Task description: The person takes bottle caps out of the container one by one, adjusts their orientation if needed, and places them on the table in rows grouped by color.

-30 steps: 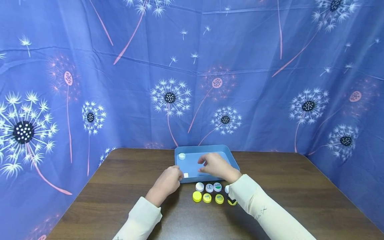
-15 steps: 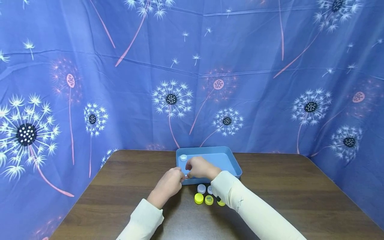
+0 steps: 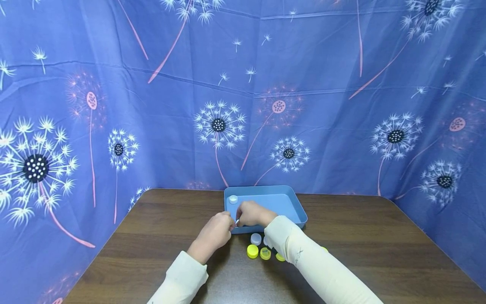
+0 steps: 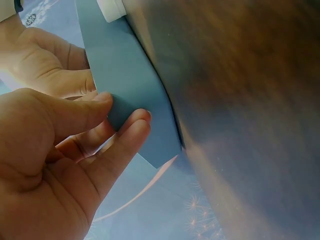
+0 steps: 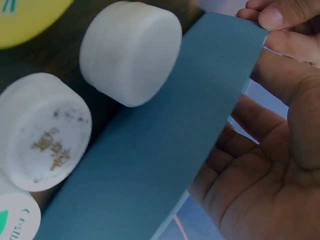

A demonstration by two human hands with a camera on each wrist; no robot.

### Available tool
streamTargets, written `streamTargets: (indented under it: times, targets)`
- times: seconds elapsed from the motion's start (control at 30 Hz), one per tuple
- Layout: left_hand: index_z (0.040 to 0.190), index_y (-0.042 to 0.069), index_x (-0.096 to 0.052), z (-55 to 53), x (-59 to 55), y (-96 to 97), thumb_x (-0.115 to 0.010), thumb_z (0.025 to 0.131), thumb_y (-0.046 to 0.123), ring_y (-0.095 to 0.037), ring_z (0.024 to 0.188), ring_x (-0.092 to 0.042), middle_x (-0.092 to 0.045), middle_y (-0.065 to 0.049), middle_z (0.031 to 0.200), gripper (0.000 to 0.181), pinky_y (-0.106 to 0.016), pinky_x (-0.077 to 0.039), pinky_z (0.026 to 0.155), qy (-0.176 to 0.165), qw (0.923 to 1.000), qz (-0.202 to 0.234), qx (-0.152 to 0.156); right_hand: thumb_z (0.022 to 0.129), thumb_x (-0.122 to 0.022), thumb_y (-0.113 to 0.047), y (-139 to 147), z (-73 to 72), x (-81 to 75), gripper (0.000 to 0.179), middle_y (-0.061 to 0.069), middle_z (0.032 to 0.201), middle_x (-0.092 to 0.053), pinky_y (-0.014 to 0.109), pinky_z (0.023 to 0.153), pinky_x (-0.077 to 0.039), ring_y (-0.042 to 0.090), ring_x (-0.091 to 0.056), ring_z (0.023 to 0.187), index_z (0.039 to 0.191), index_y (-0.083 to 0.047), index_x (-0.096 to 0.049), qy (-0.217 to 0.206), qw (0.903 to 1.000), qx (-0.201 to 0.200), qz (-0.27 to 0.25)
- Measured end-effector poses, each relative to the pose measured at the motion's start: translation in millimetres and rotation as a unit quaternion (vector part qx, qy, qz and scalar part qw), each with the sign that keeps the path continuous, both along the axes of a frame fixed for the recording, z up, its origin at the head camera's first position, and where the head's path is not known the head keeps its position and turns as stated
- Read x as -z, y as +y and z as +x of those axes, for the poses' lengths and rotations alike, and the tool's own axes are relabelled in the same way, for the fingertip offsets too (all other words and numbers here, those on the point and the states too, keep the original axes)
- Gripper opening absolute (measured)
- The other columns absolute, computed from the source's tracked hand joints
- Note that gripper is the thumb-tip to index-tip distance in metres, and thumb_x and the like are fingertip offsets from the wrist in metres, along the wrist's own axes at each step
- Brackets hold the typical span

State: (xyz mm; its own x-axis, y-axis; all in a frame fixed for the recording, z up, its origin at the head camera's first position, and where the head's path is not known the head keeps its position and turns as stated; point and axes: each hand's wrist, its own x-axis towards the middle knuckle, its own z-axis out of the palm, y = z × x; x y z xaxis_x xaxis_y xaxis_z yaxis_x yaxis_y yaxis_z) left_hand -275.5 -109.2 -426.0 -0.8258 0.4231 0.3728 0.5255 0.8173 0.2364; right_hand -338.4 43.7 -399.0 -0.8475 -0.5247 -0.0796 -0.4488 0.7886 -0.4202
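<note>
A shallow blue tray (image 3: 282, 203) stands at the back of the table. My left hand (image 3: 213, 233) grips its near left corner, thumb over the rim and fingertips (image 4: 135, 122) on the outer wall. My right hand (image 3: 254, 213) reaches over the near wall into the tray, close to the left hand. Between its fingertips shows a sliver of a small white flat piece (image 3: 237, 221). In the right wrist view the tray wall (image 5: 165, 145) hides the right fingertips. A round white bottle cap (image 3: 233, 199) lies in the tray's far left corner.
In front of the tray are white caps (image 3: 256, 239) and a row of yellow caps (image 3: 252, 251), partly covered by my right sleeve (image 3: 300, 247). Several caps, one plain white (image 5: 132, 55), sit against the tray's outer wall. A blue dandelion-print cloth (image 3: 326, 105) hangs behind the wooden table (image 3: 152, 236).
The right hand has moved left and down inside the tray to the small white piece, which lay flat to view a second ago. The left hand has stayed at the corner.
</note>
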Motion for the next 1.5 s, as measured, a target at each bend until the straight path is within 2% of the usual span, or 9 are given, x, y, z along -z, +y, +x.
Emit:
streamTargets:
  times: [0.33, 0.57, 0.73, 0.83, 0.97, 1.13, 1.33, 1.5]
  targets:
    - [0.067, 0.006, -0.069, -0.2, -0.2, 0.8, -0.061, 0.077, -0.013, -0.01, 0.065, -0.037, -0.047, 0.004, 0.072, 0.023, -0.024, -0.038, 0.058, -0.015, 0.9998, -0.002, -0.009, 0.078, -0.077, -0.009, 0.1, 0.4, 1.9, 0.007, -0.004, 0.067, -0.063, 0.027, 0.056, -0.046, 0.012, -0.053, 0.061, 0.075, -0.01, -0.071, -0.001, 0.9999, 0.01, 0.001]
    - [0.067, 0.007, -0.067, 0.6, -0.4, 1.5, -0.061, 0.077, -0.014, -0.01, 0.065, -0.037, -0.046, 0.004, 0.072, 0.024, -0.025, -0.038, 0.058, -0.024, 0.9997, -0.001, -0.011, 0.077, -0.079, -0.013, 5.8, -0.2, 4.9, 0.014, -0.004, 0.062, -0.06, 0.025, 0.052, -0.043, 0.011, -0.05, 0.057, 0.07, -0.012, -0.068, 0.029, 0.9995, 0.001, -0.013]
    - [0.069, 0.006, -0.069, 1.6, -0.9, 1.7, -0.062, 0.077, -0.013, -0.01, 0.066, -0.04, -0.048, 0.004, 0.073, 0.022, -0.026, -0.043, 0.061, -0.024, 0.9995, -0.007, -0.017, 0.079, -0.077, -0.016, 19.3, 0.7, 1.2, 0.016, -0.004, 0.062, -0.056, 0.025, 0.052, -0.04, 0.01, -0.047, 0.057, 0.073, -0.011, -0.063, 0.053, 0.997, 0.006, -0.057]
    - [0.067, 0.007, -0.068, 2.2, -1.2, 1.4, -0.061, 0.077, -0.013, -0.01, 0.065, -0.039, -0.046, 0.004, 0.072, 0.024, -0.025, -0.041, 0.059, -0.021, 0.9996, -0.008, -0.019, 0.082, -0.074, -0.018, 33.3, 2.9, -2.8, 0.016, -0.004, 0.063, -0.055, 0.025, 0.052, -0.039, 0.01, -0.046, 0.056, 0.076, -0.011, -0.06, 0.061, 0.9939, 0.016, -0.09]
    - [0.063, 0.01, -0.064, 1.6, -0.2, 0.5, -0.059, 0.077, -0.014, -0.01, 0.064, -0.035, -0.042, 0.004, 0.07, 0.028, -0.025, -0.038, 0.058, -0.014, 0.9997, -0.008, -0.018, 0.084, -0.074, -0.021, 58.1, 13.5, -8.5, 0.018, -0.004, 0.066, -0.057, 0.028, 0.055, -0.042, 0.011, -0.049, 0.058, 0.077, -0.013, -0.059, 0.072, 0.9902, 0.033, -0.115]
    - [0.064, 0.01, -0.065, -0.5, 1.0, -0.6, -0.058, 0.078, -0.015, -0.011, 0.065, -0.035, -0.043, 0.004, 0.07, 0.029, -0.026, -0.038, 0.058, -0.012, 0.9996, -0.012, -0.023, 0.085, -0.076, -0.023, 94.6, 34.7, -11.7, 0.017, -0.007, 0.071, -0.061, 0.03, 0.059, -0.047, 0.01, -0.055, 0.063, 0.08, -0.015, -0.062, 0.081, 0.9875, 0.048, -0.126]
    - [0.07, 0.006, -0.071, -0.8, 1.9, 0.2, -0.06, 0.079, -0.013, -0.011, 0.067, -0.043, -0.049, 0.003, 0.073, 0.024, -0.028, -0.046, 0.063, -0.014, 0.9997, -0.009, -0.018, 0.082, -0.078, -0.018, 139.0, 55.0, -2.4, 0.014, -0.009, 0.076, -0.065, 0.027, 0.063, -0.05, 0.007, -0.061, 0.07, 0.085, -0.014, -0.065, 0.106, 0.9825, 0.08, -0.131]
    - [0.064, 0.008, -0.066, -1.3, 1.0, 0.4, -0.058, 0.077, -0.015, -0.011, 0.065, -0.037, -0.044, 0.004, 0.071, 0.028, -0.026, -0.037, 0.058, -0.024, 0.9996, -0.002, -0.017, 0.079, -0.08, -0.012, 167.6, 67.9, 6.7, 0.016, -0.007, 0.076, -0.066, 0.027, 0.061, -0.05, 0.007, -0.06, 0.07, 0.086, -0.012, -0.066, 0.104, 0.9795, 0.123, -0.121]
